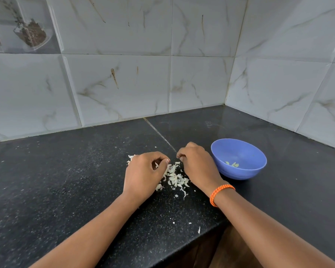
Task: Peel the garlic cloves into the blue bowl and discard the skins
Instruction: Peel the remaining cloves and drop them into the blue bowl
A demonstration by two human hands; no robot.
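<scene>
- Hands both low over the black granite countertop, working either side of a loose heap of garlic skins; keeping the peeling directly above the heap means the waste falls in one place, easy to gather for discarding.
- Left hand: fingers curled, thumb and forefinger tips brought together. A sliver of something pale shows inside the curl, but whether it is a clove or skin I cannot tell.
- Right hand: fingers curled down with the tips at the countertop near the heap's far edge. Whether they pinch anything is hidden by the knuckles; grip state not determinable.
- Orange braided band on the right wrist.
- Blue bowl sits upright just beside the right hand, touching nothing else; that position suits a short drop of each finished clove.
- Peeled cloves: only a few pale-green pieces at the bowl's bottom.
- Stray flakes lie near the counter's front edge, well apart from the heap; these will need separate collecting.
- Judgement: peeling is under way or near its end; skins are not yet discarded.
</scene>
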